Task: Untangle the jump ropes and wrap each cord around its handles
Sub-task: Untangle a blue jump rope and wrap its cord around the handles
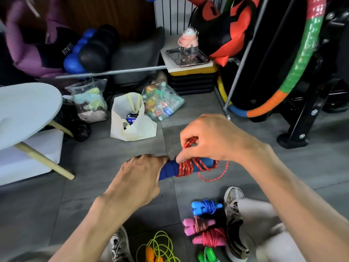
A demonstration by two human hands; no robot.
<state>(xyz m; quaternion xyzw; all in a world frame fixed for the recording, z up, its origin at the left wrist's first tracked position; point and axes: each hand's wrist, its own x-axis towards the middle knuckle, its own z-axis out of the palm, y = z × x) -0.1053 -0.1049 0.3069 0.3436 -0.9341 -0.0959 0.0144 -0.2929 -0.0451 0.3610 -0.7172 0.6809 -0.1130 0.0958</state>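
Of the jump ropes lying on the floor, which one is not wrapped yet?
The yellow-green rope with orange handles: its cord lies in loose loops, while the blue bundle and two pink bundles are wound.

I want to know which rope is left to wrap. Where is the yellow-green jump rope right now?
In the head view, the yellow-green jump rope lies loose on the floor at bottom centre, left of the wrapped pink ropes.

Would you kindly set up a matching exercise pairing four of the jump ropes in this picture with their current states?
Things:
1. red cord
2. blue rope
3. yellow-green cord
4. left hand

States:
A. lying loose on the floor, unwound
B. fully wrapped, lying beside the shoe
C. gripping the blue handles
D. partly wound, its end pinched by the right hand

Pairs: 1-D, 2-B, 3-A, 4-C
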